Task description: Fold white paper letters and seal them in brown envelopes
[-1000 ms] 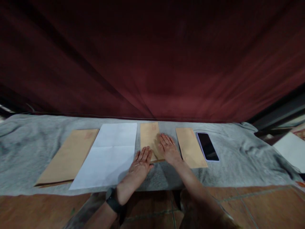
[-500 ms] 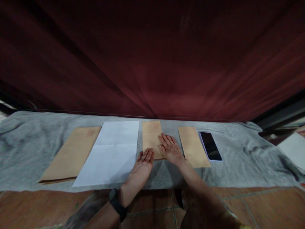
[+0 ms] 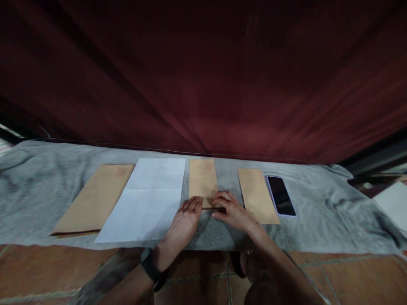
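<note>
We record the middle kraft envelope (image 3: 202, 180) flat on the grey cloth (image 3: 321, 212), at one o'clock from our left hand (image 3: 186, 218) and ten o'clock from our right hand (image 3: 234, 213), both touching its near end. Left: fingers pressed together over the near-left corner; thumb unclear, so we cannot tell whether it pinches. Right: fingers bent at the near-right corner, thumb set apart below them; we cannot tell whether they grip the edge. Appearance: tan, narrow, long side running toward twelve o'clock, small reddish print at the far-right corner, dark reddish line along the near edge. From the envelope we note a creased white sheet (image 3: 149, 203) at eight o'clock, and, at four o'clock, another kraft envelope (image 3: 257, 197), with a lilac-edged smartphone (image 3: 281, 195) just beyond.
</note>
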A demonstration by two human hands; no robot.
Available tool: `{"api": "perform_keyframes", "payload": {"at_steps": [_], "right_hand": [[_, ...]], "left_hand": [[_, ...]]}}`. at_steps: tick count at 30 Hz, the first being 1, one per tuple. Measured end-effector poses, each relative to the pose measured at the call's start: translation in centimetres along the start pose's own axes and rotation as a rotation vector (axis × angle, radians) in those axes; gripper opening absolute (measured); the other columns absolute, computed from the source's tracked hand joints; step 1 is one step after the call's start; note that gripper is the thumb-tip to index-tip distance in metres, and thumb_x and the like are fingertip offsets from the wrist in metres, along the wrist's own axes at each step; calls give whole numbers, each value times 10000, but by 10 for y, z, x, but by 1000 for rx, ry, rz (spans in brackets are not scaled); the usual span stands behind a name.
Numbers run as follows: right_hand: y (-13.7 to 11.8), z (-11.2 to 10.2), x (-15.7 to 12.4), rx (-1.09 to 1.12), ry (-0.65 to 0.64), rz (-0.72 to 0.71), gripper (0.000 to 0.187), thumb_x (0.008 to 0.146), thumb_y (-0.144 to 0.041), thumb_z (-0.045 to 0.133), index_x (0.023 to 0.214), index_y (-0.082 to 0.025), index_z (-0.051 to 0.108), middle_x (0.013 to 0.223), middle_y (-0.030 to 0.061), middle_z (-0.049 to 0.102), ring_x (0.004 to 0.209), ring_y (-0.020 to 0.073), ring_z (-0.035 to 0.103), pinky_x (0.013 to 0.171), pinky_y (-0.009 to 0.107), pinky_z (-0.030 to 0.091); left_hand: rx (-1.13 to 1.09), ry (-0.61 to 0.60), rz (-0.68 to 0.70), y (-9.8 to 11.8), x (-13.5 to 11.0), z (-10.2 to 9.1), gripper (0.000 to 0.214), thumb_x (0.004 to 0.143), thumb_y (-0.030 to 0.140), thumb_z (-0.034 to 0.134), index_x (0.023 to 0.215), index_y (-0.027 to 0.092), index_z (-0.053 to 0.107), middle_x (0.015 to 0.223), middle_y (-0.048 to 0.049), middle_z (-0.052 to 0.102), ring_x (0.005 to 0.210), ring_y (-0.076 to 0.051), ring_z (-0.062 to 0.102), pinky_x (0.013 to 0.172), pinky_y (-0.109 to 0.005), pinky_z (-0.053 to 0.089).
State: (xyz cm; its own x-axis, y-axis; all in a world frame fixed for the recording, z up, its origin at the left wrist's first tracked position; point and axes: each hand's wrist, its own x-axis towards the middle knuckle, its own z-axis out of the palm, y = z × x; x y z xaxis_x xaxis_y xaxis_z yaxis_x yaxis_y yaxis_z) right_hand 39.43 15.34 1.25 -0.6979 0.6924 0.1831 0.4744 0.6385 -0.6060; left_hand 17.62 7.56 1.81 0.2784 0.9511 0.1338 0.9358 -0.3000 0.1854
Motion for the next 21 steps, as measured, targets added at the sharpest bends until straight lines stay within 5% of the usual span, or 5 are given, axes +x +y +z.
{"api": "perform_keyframes", "payload": {"at_steps": [4,21], "right_hand": [[-1,6,2,-4,73,59,66,919,-197,661,972,-228,685,1074,51,644,1062,212,609,968,388,498],[2,16,7,-110,95,98,110,912,-125,598,911,-226,643,1023,53,644,1003,221,592,919,393,480]], "left_hand": [[-8,42,-34,2,2,-2,455,899,32,427,1315,129,582,1322,-125,671,1227,-228,622,1020,-379,513],[105,90,-20,7,1,1,510,878,8,420,1336,156,589,1336,-121,658,1233,-251,607,1020,-408,507]]}}
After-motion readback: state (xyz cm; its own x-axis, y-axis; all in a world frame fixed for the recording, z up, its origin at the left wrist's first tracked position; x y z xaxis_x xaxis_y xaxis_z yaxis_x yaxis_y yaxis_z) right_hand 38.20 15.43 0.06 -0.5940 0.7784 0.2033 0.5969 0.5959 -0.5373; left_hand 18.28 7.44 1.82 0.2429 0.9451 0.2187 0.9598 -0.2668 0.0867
